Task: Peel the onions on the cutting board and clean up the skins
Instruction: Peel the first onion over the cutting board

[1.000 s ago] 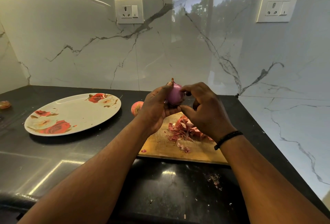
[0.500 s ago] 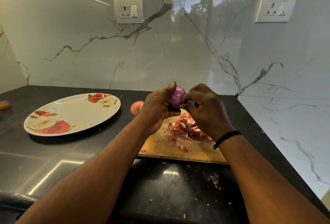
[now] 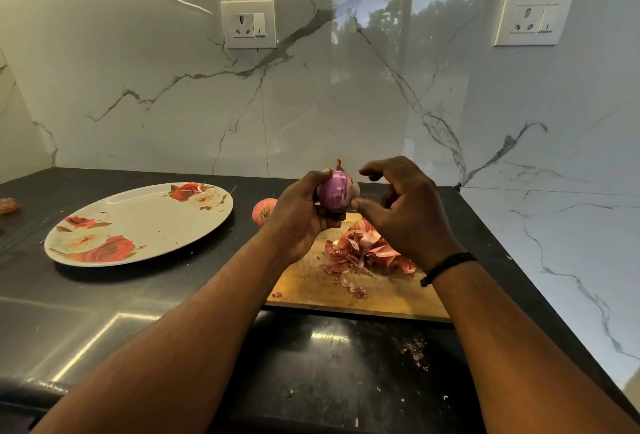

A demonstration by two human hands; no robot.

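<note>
Cutting board point(image 3: 311, 290) near desk point(image 3: 145, 298) right edge; left hand point(image 3: 299, 212) grips onion point(image 3: 335, 191), right hand point(image 3: 401, 206) thumb touching it, fingers loose.

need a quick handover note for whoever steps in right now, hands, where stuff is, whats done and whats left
Left hand grips the mostly peeled purple onion above the cutting board.
Right hand: thumb touches the onion, fingers curled, holding nothing.
Skins are piled on the board; one unpeeled onion sits on the counter beside the plate.
Left: finish this onion, peel the other, clear skins.
</note>
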